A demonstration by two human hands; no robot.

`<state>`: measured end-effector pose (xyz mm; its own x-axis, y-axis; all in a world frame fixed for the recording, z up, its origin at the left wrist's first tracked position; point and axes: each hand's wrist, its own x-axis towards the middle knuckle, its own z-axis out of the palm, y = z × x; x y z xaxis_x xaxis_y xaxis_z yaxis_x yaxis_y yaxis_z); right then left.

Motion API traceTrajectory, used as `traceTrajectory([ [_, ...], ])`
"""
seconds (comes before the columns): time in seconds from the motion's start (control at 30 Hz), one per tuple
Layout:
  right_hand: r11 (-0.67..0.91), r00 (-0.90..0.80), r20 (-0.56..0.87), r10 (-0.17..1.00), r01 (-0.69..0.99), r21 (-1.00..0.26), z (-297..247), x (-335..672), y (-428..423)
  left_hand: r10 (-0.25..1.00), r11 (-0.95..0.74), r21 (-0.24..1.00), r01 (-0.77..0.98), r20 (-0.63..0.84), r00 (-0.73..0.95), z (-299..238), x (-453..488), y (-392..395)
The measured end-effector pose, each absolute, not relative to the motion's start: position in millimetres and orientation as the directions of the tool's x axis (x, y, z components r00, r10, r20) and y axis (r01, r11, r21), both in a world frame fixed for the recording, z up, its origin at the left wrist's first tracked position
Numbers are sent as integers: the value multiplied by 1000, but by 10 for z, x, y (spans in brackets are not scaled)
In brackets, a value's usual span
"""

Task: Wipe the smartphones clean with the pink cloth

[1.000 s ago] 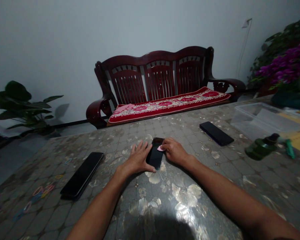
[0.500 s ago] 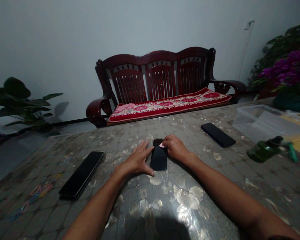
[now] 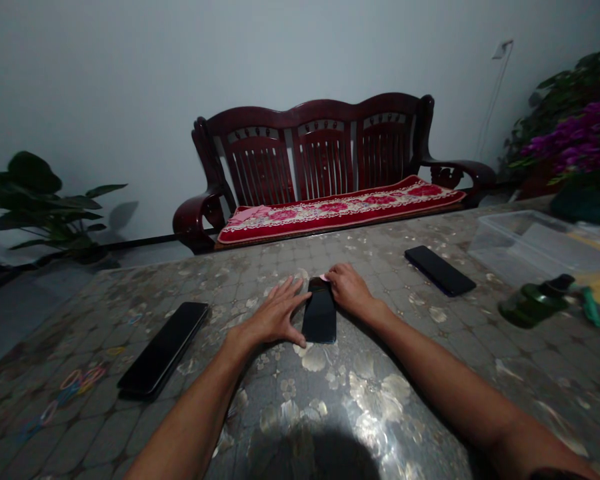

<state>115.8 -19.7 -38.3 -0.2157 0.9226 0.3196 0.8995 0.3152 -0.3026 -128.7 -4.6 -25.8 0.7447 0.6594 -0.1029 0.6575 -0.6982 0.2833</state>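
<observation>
Bracing the black smartphone (image 3: 321, 317), any branding unreadable, flat on the floral table (image 3: 230, 268) with the left hand (image 3: 275, 316) spread against its left edge; pinching a pink scrap (image 3: 325, 277) at its top with the right hand (image 3: 349, 291)!

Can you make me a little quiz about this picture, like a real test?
1. Fill in: the dark phone between the left hand and the right hand lies flat on the ____.
2. Which hand holds the small pink thing?
A) left hand
B) right hand
3. True or false: the long bench is bright yellow.

Key:
1. table
2. B
3. False; the bench is dark red.
</observation>
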Motion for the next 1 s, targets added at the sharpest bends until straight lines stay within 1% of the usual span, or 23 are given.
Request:
traceTrajectory([
  [0.1,315,-222,308,925,901,-299,-374,1130,-227,667,-693,279,665,-104,738,-257,-1284,-52],
  [0.3,417,-321,325,889,863,-287,-370,1123,-290,675,-679,266,684,-140,725,-198,-1256,-89],
  [0.4,394,-308,305,901,876,-279,-349,1136,-264,681,-674,249,696,-157,716,-173,-1243,-103],
  [0.57,336,-276,280,920,921,-198,-286,1108,-134,684,-678,222,701,-161,712,-166,-1229,-103],
  [0.7,288,-226,283,932,936,-204,-277,1009,-81,689,-673,229,704,-152,708,-187,-1242,-103],
  [0.87,340,-296,261,919,929,-145,-272,935,-86,695,-664,237,710,-154,702,-195,-1253,-112],
  [1.0,333,-296,243,924,934,-128,-239,916,-54,696,-664,219,715,-170,698,-171,-1242,-118],
])
